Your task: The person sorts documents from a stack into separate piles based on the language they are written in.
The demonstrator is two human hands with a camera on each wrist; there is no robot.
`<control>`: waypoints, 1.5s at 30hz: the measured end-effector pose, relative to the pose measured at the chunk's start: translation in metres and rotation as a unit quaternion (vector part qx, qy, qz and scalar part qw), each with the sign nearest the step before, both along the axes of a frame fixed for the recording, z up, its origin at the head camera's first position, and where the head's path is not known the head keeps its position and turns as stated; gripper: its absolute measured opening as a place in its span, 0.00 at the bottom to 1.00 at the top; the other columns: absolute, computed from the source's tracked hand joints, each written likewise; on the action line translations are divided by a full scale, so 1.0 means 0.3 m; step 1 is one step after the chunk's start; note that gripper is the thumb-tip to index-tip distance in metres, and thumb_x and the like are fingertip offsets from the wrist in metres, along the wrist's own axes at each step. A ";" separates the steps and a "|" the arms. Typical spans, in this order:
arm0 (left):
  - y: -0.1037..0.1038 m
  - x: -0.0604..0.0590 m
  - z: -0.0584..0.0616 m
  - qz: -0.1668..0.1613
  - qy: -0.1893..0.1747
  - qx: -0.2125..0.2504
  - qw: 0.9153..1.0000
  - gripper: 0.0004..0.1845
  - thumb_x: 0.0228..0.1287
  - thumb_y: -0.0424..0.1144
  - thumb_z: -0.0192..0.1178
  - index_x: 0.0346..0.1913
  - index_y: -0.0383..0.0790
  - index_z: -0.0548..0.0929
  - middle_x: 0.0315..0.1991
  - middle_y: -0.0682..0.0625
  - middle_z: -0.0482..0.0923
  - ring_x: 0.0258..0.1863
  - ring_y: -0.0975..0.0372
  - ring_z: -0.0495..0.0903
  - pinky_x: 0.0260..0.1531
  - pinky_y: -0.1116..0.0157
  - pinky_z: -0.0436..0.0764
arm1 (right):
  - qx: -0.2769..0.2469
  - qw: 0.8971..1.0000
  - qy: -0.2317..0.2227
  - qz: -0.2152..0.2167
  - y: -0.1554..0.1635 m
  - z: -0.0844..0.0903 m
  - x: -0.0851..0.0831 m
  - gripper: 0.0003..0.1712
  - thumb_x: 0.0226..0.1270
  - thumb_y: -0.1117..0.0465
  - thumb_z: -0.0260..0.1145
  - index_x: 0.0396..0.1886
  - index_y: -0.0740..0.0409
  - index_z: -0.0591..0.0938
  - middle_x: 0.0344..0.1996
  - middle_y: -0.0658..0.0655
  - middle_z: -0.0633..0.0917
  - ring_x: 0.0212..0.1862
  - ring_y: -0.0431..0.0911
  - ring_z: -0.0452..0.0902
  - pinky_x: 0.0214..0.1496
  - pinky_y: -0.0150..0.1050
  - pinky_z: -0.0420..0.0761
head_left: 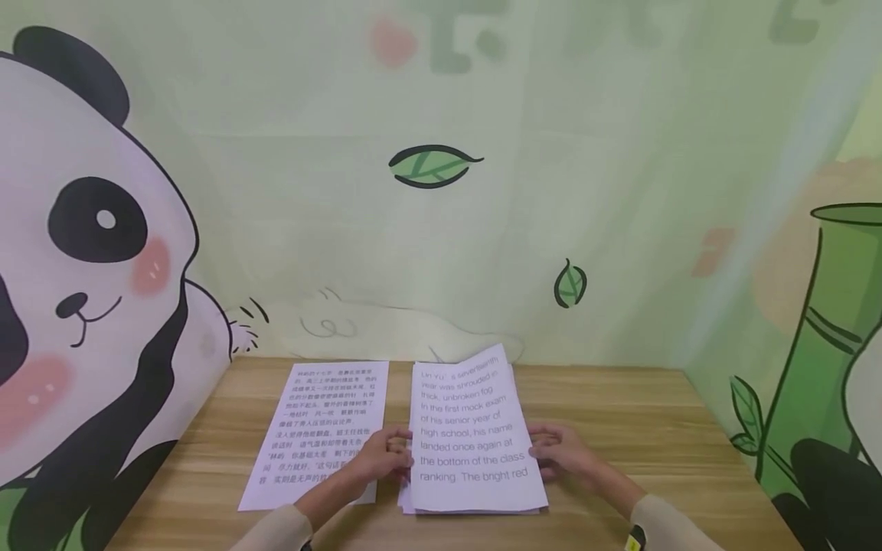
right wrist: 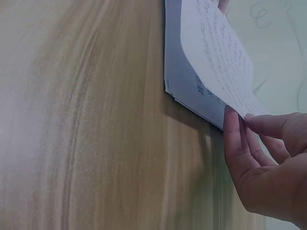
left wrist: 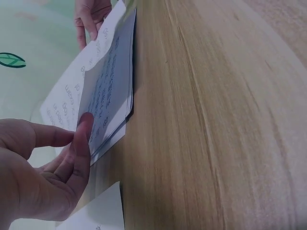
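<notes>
Paper top sheet point(head_left: 472, 428) pinched by left hand point(head_left: 382, 457), right hand point(head_left: 561, 451).

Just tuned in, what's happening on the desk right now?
A person is working a stack of printed pages on the wooden desk. The left hand and right hand pinch the top sheet by its side edges; its far end is lifted off the stack. A separate sheet of Chinese text lies flat beside it, on the left.

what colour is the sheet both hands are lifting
White with grey printed text, the top sheet; clearest in the head view.
</notes>
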State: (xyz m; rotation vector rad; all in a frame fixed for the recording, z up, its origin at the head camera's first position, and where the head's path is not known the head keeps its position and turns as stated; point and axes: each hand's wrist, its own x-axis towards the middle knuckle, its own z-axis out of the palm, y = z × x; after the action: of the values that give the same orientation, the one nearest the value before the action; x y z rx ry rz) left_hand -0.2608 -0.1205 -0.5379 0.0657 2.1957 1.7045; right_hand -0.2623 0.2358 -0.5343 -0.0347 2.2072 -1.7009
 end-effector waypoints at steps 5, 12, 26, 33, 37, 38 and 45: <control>0.008 0.007 0.002 0.012 0.011 0.000 1.000 0.30 0.60 0.22 0.62 0.66 0.23 0.70 0.34 0.42 0.88 0.27 0.62 0.85 0.32 0.62 0.88 | -0.024 1.000 -0.009 0.010 0.027 0.008 0.010 0.33 0.67 0.69 0.66 0.70 0.74 0.68 0.41 0.57 0.89 0.42 0.45 0.87 0.44 0.41 0.89; 0.032 0.009 -0.003 0.005 0.037 0.015 0.999 0.29 0.62 0.24 0.62 0.67 0.26 0.70 0.35 0.41 0.88 0.29 0.61 0.86 0.33 0.61 0.88 | -0.036 0.999 -0.010 0.010 0.070 0.012 0.019 0.35 0.68 0.68 0.66 0.70 0.77 0.65 0.43 0.57 0.90 0.43 0.45 0.86 0.44 0.40 0.88; 0.169 -0.004 -0.028 -0.031 0.038 0.048 0.998 0.29 0.63 0.24 0.61 0.67 0.27 0.69 0.40 0.41 0.86 0.31 0.61 0.87 0.33 0.62 0.88 | -0.022 0.999 -0.015 0.025 0.230 0.033 0.042 0.35 0.73 0.63 0.64 0.73 0.74 0.63 0.48 0.57 0.90 0.48 0.46 0.87 0.48 0.42 0.88; 0.259 -0.017 -0.018 -0.026 0.011 0.046 0.999 0.30 0.63 0.26 0.63 0.68 0.32 0.71 0.39 0.45 0.87 0.31 0.62 0.86 0.33 0.64 0.88 | 0.002 1.000 -0.019 0.003 0.320 0.059 0.049 0.36 0.72 0.63 0.65 0.73 0.74 0.63 0.47 0.55 0.90 0.46 0.44 0.86 0.48 0.42 0.87; 0.310 -0.028 -0.009 -0.028 0.008 0.049 0.998 0.29 0.63 0.26 0.64 0.68 0.33 0.72 0.38 0.45 0.88 0.30 0.61 0.86 0.33 0.64 0.88 | 0.011 1.000 -0.015 -0.005 0.365 0.071 0.058 0.38 0.71 0.63 0.66 0.73 0.74 0.62 0.46 0.55 0.90 0.44 0.43 0.86 0.46 0.39 0.87; 0.322 -0.032 -0.008 -0.029 0.008 0.050 0.998 0.29 0.63 0.27 0.64 0.67 0.34 0.73 0.37 0.45 0.88 0.30 0.61 0.87 0.33 0.64 0.89 | 0.013 1.000 -0.016 -0.007 0.375 0.075 0.060 0.38 0.71 0.63 0.66 0.73 0.74 0.62 0.46 0.55 0.90 0.44 0.43 0.86 0.47 0.39 0.87; 0.390 -0.056 -0.006 -0.039 0.006 0.072 0.997 0.27 0.61 0.25 0.63 0.65 0.33 0.74 0.37 0.45 0.88 0.28 0.62 0.86 0.32 0.64 0.88 | 0.022 0.999 -0.022 -0.008 0.434 0.098 0.067 0.38 0.74 0.60 0.64 0.74 0.75 0.61 0.48 0.53 0.89 0.49 0.45 0.85 0.52 0.42 0.86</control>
State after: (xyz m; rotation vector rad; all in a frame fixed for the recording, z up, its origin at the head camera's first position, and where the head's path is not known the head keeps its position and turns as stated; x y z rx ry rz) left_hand -0.2775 -0.0034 -0.5397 0.1958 2.0460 1.8206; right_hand -0.2423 0.3660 -0.5050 0.0313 2.2188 -1.6448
